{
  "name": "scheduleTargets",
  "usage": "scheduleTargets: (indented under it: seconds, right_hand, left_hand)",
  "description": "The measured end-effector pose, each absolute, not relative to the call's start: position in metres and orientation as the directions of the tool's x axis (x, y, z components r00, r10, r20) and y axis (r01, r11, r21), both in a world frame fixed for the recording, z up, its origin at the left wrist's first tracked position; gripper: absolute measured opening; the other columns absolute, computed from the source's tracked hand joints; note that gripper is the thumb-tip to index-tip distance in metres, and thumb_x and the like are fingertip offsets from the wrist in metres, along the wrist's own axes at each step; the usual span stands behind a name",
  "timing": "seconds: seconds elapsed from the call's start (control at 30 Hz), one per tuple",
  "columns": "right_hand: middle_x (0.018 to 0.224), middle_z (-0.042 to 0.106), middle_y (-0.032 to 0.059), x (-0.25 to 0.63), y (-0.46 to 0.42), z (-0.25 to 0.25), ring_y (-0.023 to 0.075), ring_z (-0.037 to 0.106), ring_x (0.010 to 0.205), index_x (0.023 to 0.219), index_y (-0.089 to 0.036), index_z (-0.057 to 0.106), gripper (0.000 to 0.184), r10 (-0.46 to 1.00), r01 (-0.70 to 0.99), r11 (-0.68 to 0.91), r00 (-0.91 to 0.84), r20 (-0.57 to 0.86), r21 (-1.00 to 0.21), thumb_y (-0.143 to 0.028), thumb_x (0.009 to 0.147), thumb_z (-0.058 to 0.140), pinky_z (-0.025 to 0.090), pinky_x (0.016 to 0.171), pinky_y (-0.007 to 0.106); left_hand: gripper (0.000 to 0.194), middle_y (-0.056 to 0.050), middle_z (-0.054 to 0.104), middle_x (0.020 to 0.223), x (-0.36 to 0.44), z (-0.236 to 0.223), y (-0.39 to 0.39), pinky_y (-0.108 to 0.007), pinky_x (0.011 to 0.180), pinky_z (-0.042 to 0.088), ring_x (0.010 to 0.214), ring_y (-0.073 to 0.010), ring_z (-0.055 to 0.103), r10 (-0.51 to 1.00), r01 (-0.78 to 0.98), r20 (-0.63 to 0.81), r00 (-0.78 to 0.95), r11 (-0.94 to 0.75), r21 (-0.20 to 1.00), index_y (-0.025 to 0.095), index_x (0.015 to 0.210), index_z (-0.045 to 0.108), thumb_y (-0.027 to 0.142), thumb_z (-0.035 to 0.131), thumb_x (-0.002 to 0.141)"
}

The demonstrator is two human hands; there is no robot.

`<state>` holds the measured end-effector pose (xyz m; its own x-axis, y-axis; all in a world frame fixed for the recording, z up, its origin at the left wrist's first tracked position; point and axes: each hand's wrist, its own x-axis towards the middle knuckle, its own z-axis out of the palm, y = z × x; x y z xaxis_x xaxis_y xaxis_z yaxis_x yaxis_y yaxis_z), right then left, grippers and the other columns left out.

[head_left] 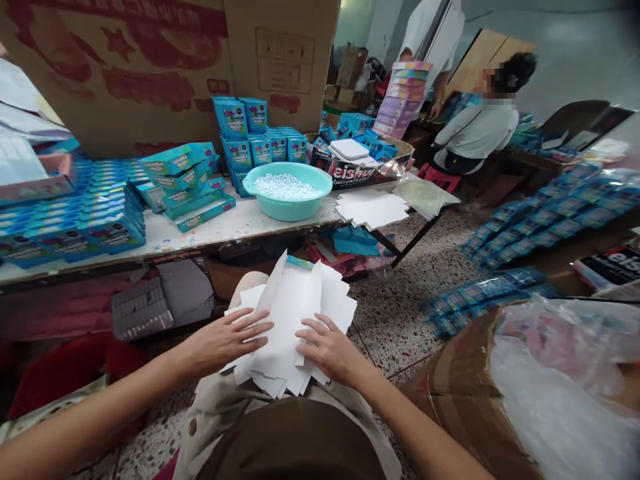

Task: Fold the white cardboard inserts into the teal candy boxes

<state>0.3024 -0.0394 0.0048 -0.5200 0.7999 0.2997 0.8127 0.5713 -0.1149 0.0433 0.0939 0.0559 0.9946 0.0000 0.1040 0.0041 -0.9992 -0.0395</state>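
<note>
Die-cut white card blanks (295, 323): a loose, fanned stack on the person's lap (215, 417).
Left hand (227, 341): grip spread flat on the stack, no pinch.
Right hand (327, 350): likewise spread, pressing down.
Counter (225, 217): at 12 o'clock, a flat pile of blanks (371, 208) lay unfolded; blue boxes (65, 230) stood stacked at 10 o'clock.

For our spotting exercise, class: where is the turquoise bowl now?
In the head view, the turquoise bowl stands on the table, just in front of the stacked blue boxes.
</note>
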Motion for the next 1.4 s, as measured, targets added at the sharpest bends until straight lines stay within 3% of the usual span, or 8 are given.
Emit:
scheduleTargets:
  seconds: [0.2, 0.33, 0.43, 0.67, 0.87, 1.1, 1.3, 1.4]
  right_hand:
    - [0.091, 0.068, -0.001, 0.31, -0.037, -0.004, 0.0154, 0.055, 0.106, 0.085, -0.023, 0.061, 0.016, 0.779, 0.799, 0.588, -0.518, 0.353, -0.123, -0.022, 0.094, 0.048, 0.027, 0.11, 0.044]
    - [0.094, 0.07, -0.0017, 0.319, -0.037, -0.005, 0.0163, 0.056, 0.11, 0.089, -0.023, 0.062, 0.015, 0.749, 0.784, 0.604, -0.497, 0.438, -0.143, -0.023, 0.094, 0.048, 0.031, 0.106, 0.043]
    - [0.095, 0.07, -0.0026, 0.326, -0.035, -0.003, 0.017, 0.054, 0.114, 0.091, -0.024, 0.063, 0.015, 0.743, 0.757, 0.621, -0.486, 0.459, -0.203, -0.026, 0.094, 0.049, 0.031, 0.106, 0.042]
    - [0.098, 0.07, -0.0012, 0.34, -0.033, 0.001, 0.0184, 0.049, 0.123, 0.094, -0.025, 0.067, 0.015, 0.781, 0.724, 0.607, -0.467, 0.415, -0.328, -0.028, 0.092, 0.052, 0.029, 0.109, 0.045]
    - [0.099, 0.071, -0.0011, 0.344, -0.036, -0.003, 0.0184, 0.049, 0.123, 0.092, -0.025, 0.068, 0.013, 0.792, 0.729, 0.591, -0.444, 0.418, -0.345, -0.028, 0.09, 0.056, 0.03, 0.109, 0.045]
    - [0.098, 0.071, -0.0014, 0.34, -0.034, -0.007, 0.0174, 0.05, 0.121, 0.093, -0.026, 0.068, 0.014, 0.796, 0.745, 0.596, -0.499, 0.343, -0.301, -0.029, 0.09, 0.055, 0.03, 0.109, 0.043]
    - [0.098, 0.071, -0.0008, 0.348, -0.034, 0.002, 0.0177, 0.05, 0.12, 0.095, -0.027, 0.068, 0.016, 0.823, 0.734, 0.562, -0.449, 0.349, -0.381, -0.031, 0.091, 0.053, 0.028, 0.109, 0.044]
    - [0.095, 0.071, 0.0001, 0.353, -0.034, 0.007, 0.0173, 0.051, 0.119, 0.094, -0.026, 0.069, 0.017, 0.838, 0.734, 0.535, -0.399, 0.372, -0.418, -0.031, 0.091, 0.053, 0.028, 0.108, 0.044]
  left_hand:
    - [0.018, 0.001, 0.069, 0.107, 0.047, 0.04, 0.098, -0.042, 0.115, 0.025, 0.119, -0.0166, 0.053, 0.001, 0.0, 0.108, 0.994, -1.0, 0.012, 0.028, 0.095, 0.067, 0.015, 0.056, 0.086]
    - [0.024, -0.002, 0.065, 0.12, 0.049, 0.04, 0.104, -0.039, 0.115, 0.026, 0.12, -0.015, 0.053, 0.044, 0.022, 0.15, 0.988, -0.989, 0.144, 0.029, 0.109, 0.064, 0.022, 0.057, 0.087]
    - [0.031, -0.005, 0.061, 0.126, 0.051, 0.043, 0.106, -0.038, 0.114, 0.027, 0.119, -0.0156, 0.054, 0.054, 0.034, 0.111, 0.992, -0.985, 0.169, 0.029, 0.119, 0.059, 0.028, 0.057, 0.088]
    - [0.022, -0.005, 0.066, 0.117, 0.057, 0.041, 0.109, -0.037, 0.112, 0.029, 0.116, -0.0152, 0.056, -0.011, -0.02, 0.11, 0.994, -0.996, 0.081, 0.024, 0.107, 0.064, 0.021, 0.048, 0.092]
    - [0.03, -0.003, 0.069, 0.112, 0.054, 0.039, 0.113, -0.037, 0.108, 0.035, 0.111, -0.0136, 0.06, 0.117, 0.077, 0.186, 0.976, -0.974, 0.212, 0.025, 0.109, 0.063, 0.019, 0.038, 0.095]
    - [0.024, -0.002, 0.071, 0.085, 0.082, 0.033, 0.093, -0.032, 0.088, 0.041, 0.077, -0.0126, 0.064, 0.297, 0.277, 0.301, 0.906, -0.955, 0.106, 0.021, 0.1, 0.063, 0.028, 0.042, 0.095]
    - [0.029, -0.002, 0.068, 0.08, 0.101, 0.035, 0.077, -0.035, 0.095, 0.038, 0.081, -0.0148, 0.06, 0.128, 0.133, 0.194, 0.973, -0.991, -0.009, 0.021, 0.099, 0.062, 0.017, 0.034, 0.095]
    - [0.032, -0.006, 0.069, 0.095, 0.098, 0.041, 0.071, -0.043, 0.107, 0.029, 0.093, -0.0191, 0.06, 0.133, 0.122, 0.21, 0.969, -0.99, 0.067, 0.02, 0.11, 0.06, 0.042, 0.045, 0.092]
